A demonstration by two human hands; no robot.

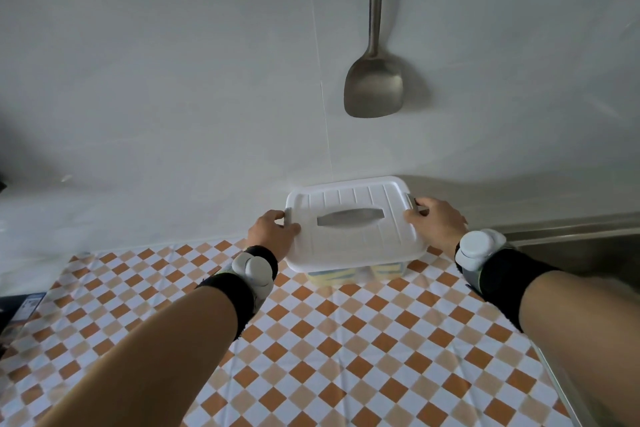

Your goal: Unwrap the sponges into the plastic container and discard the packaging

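The plastic container (pixel 356 274) stood at the far edge of the checkered cloth (pixel 311 357), close to the wall, with its white lid (pixel 353 222) on top. Through the clear wall below the lid, yellow sponges (pixel 332 276) showed inside; about 2 stacks could be made out, but the exact count could not be told. By that sign the unwrapping looked done, or nearly so. No wrapper lay on the cloth; a dark printed item (pixel 29 305) at its left edge may have been packaging, though that was too small to tell, so whether the discarding was finished stayed open.

The left hand (pixel 273 230) held the lid's left end, fingers curled over the rim and the grey latch there. The right hand (pixel 436 222) gripped the right end the same way, around the grey latch (pixel 414 203).

Counted: 1 container, 1 lid, 2 hands, 1 metal spatula (pixel 375 80) hanging on the wall.
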